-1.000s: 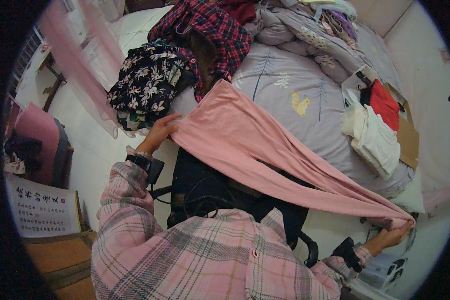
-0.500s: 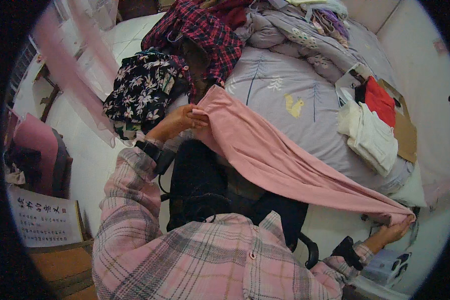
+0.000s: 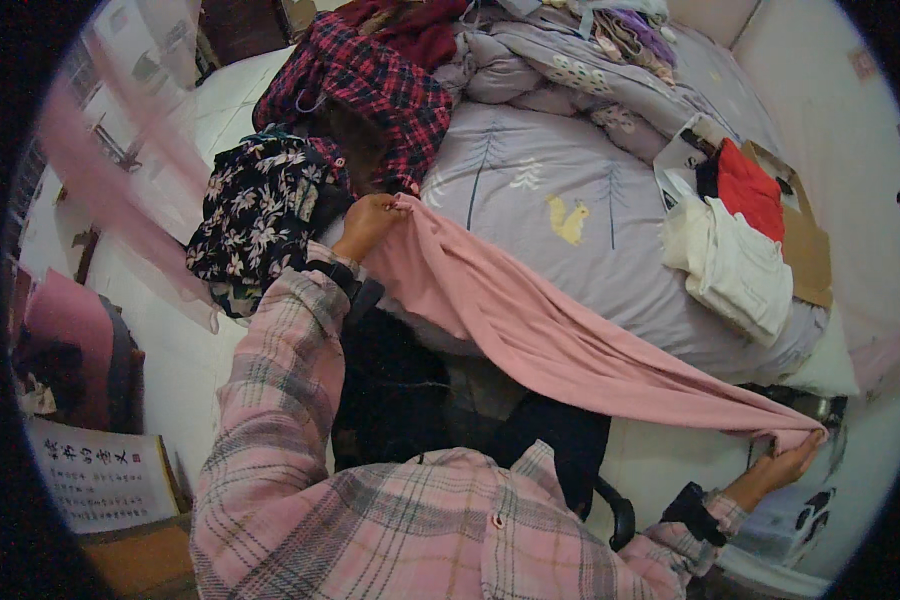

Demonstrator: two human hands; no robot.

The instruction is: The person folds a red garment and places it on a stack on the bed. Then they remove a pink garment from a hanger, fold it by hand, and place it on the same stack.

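Note:
A long pink garment (image 3: 560, 345), soft and narrow like a pair of leggings, is stretched on a slant across my lap and the bed's near edge. Its upper left end is pinched in my left hand (image 3: 370, 222), next to the dark pile of clothes. At the far lower right, my right hand (image 3: 788, 462) is closed on the other end, which bunches there. The cloth sags in folds between the two hands. Whether it has one leg or two lying together I cannot tell.
A grey bed (image 3: 510, 180) lies ahead. On its left are a black floral garment (image 3: 260, 215) and a red-and-navy plaid garment (image 3: 390, 100). White folded clothes (image 3: 735, 265) and a red cloth (image 3: 750, 190) sit by an open cardboard box (image 3: 808, 250) at the right.
My left hand has turned over, its back now up, and gathered the garment's edge into a pinch. The garment's left end has dropped a little. My right hand keeps its hold.

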